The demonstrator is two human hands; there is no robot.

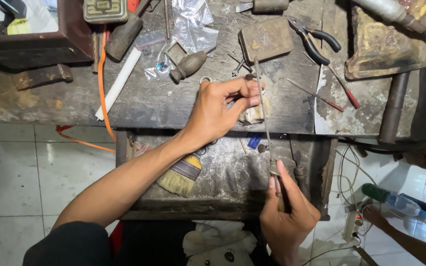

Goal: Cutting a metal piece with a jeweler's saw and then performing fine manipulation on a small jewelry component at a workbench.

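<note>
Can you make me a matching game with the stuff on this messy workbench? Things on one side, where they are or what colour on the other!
Things:
1. brush
2. pliers
3. white stick
4. thin tool

Places or colours:
A. black handles, top of the bench
B. in the open drawer
C. gripped by the right hand
D. beside the orange cord

Pairs: 1-B, 2-A, 3-D, 4-C
</note>
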